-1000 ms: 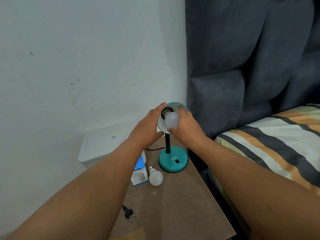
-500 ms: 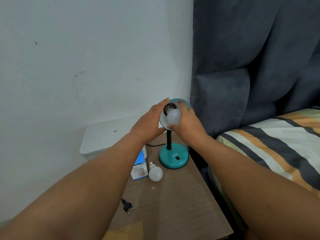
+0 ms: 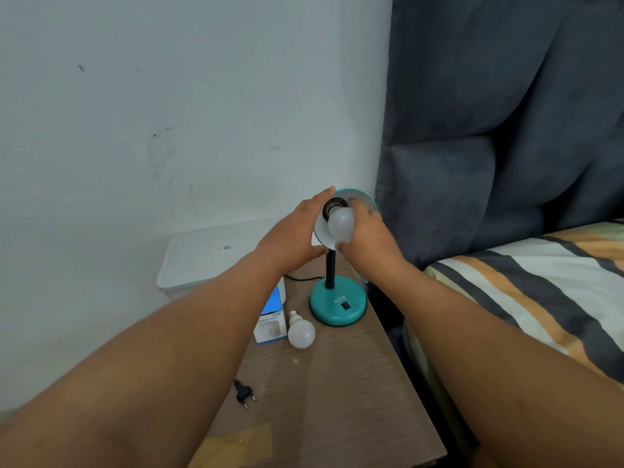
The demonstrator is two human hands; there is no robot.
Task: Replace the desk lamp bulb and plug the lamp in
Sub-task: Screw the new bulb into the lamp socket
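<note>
A teal desk lamp stands on its round base [image 3: 337, 305] at the back of the wooden bedside table [image 3: 337, 393]. My left hand [image 3: 290, 238] grips the left rim of the lamp's shade [image 3: 366, 199], which is tilted toward me. My right hand [image 3: 368, 238] holds a white bulb [image 3: 341, 224] with its base at the dark socket inside the shade. A second white bulb [image 3: 300, 332] lies on the table beside a blue and white bulb box [image 3: 270, 327]. The lamp's black plug [image 3: 243, 393] lies loose on the table near the front left.
A white plastic bin [image 3: 209, 255] stands against the wall left of the table. A dark grey padded headboard [image 3: 489, 163] and a bed with a striped cover [image 3: 540, 292] are at the right. Yellow tape [image 3: 236, 447] marks the table's front edge.
Both hands stay on the shade and the bulb, which sits slightly closer into the socket. The camera view has shifted a little to the left.
</note>
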